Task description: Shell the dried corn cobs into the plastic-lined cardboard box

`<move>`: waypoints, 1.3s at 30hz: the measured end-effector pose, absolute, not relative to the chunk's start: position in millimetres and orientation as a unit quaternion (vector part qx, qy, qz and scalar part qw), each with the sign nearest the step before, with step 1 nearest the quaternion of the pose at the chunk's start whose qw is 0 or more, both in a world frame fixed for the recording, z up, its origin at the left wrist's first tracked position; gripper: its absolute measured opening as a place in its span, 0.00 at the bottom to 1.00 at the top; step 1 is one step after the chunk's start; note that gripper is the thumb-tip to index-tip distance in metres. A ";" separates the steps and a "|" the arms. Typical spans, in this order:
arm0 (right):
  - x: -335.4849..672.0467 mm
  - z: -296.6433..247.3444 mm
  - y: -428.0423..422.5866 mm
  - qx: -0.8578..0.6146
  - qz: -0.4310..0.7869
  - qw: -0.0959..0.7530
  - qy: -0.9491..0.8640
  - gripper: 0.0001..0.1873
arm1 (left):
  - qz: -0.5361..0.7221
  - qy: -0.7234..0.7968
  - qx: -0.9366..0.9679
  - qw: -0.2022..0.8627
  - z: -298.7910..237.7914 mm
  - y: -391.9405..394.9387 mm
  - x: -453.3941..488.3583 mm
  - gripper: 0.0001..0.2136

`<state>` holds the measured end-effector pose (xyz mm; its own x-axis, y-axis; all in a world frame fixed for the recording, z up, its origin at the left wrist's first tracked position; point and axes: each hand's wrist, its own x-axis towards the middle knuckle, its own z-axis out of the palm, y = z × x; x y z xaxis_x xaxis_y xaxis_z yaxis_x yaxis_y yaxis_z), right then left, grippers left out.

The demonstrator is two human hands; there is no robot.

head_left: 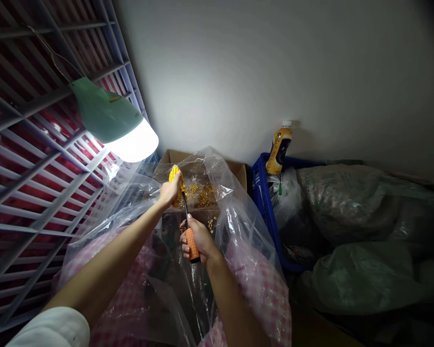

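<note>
An ear of yellow corn is gripped in my left hand, tilted over a cardboard box. My right hand is wrapped round the orange handle of a screwdriver. Its dark shaft points up and away from me, with the tip against or close beside the corn; the exact contact is hard to make out. Loose corn kernels lie in the box, below and right of the ear. Clear plastic sheeting drapes over the box and across my lap.
A lit green lamp hangs on a plastic crate lattice at left. To the right, a blue basket holds a drink bottle and plastic bags. Full sacks lie further right. A pale wall rises behind the box.
</note>
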<state>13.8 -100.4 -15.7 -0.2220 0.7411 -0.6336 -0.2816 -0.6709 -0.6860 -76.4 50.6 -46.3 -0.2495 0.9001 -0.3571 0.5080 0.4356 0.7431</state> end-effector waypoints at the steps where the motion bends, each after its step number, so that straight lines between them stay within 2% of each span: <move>1: 11.8 -18.0 -102.1 -0.571 0.703 0.336 -0.258 0.16 | 0.248 0.750 0.470 0.393 -46.4 50.4 -75.9 0.32; 3: 7.8 -22.6 -105.2 -0.665 0.584 0.327 -0.333 0.14 | 0.247 0.751 0.470 0.392 -46.5 50.1 -75.0 0.30; 5: 6.1 -24.1 -105.7 -0.698 0.530 0.320 -0.360 0.13 | 0.247 0.751 0.470 0.393 -46.8 49.9 -74.6 0.30; 7: 8.1 -21.2 -103.0 -0.655 0.602 0.326 -0.320 0.14 | 0.247 0.751 0.471 0.392 -47.3 49.9 -74.8 0.29; 10: 13.8 -13.8 -97.5 -0.510 0.766 0.330 -0.208 0.17 | 0.248 0.749 0.477 0.388 -48.0 49.7 -75.3 0.29; 12: 15.1 -11.9 -96.9 -0.493 0.781 0.331 -0.195 0.18 | 0.248 0.747 0.481 0.386 -48.5 49.5 -75.2 0.29; 14: 12.9 -13.8 -99.5 -0.577 0.704 0.322 -0.260 0.16 | 0.248 0.748 0.481 0.385 -49.0 49.3 -74.7 0.29; 16: 9.1 -17.2 -103.1 -0.675 0.576 0.310 -0.342 0.13 | 0.248 0.751 0.478 0.383 -49.5 49.2 -74.2 0.29; 18: 7.0 -18.6 -104.6 -0.712 0.505 0.305 -0.379 0.12 | 0.249 0.754 0.473 0.382 -49.7 49.2 -73.9 0.29; 20: 8.3 -16.1 -102.4 -0.674 0.573 0.316 -0.343 0.13 | 0.250 0.756 0.469 0.382 -49.3 49.3 -73.8 0.28; 23: 14.1 -8.4 -96.1 -0.515 0.762 0.330 -0.213 0.18 | 0.249 0.759 0.463 0.384 -47.7 49.5 -73.7 0.29; 25: 16.0 -6.2 -94.3 -0.470 0.796 0.335 -0.181 0.19 | 0.252 0.758 0.462 0.385 -46.7 49.6 -73.5 0.28; 27: 14.7 -8.9 -96.1 -0.546 0.734 0.326 -0.239 0.18 | 0.250 0.755 0.468 0.386 -46.6 49.5 -73.5 0.28; 30: 10.5 -17.8 -101.5 -0.710 0.511 0.293 -0.386 0.12 | 0.238 0.753 0.479 0.384 -48.1 48.6 -73.4 0.28; 32: 10.4 -21.0 -102.7 -0.742 0.434 0.282 -0.426 0.11 | 0.232 0.755 0.482 0.380 -49.6 47.9 -73.3 0.29; 34: 14.2 -19.1 -100.6 -0.706 0.519 0.289 -0.385 0.12 | 0.227 0.758 0.484 0.374 -50.6 47.6 -73.4 0.30; 37: 23.5 -9.6 -95.2 -0.537 0.749 0.317 -0.224 0.16 | 0.225 0.759 0.485 0.371 -49.8 49.0 -74.2 0.31; 39: 26.9 -5.0 -93.6 -0.443 0.821 0.329 -0.147 0.17 | 0.226 0.754 0.489 0.376 -48.0 50.2 -74.6 0.31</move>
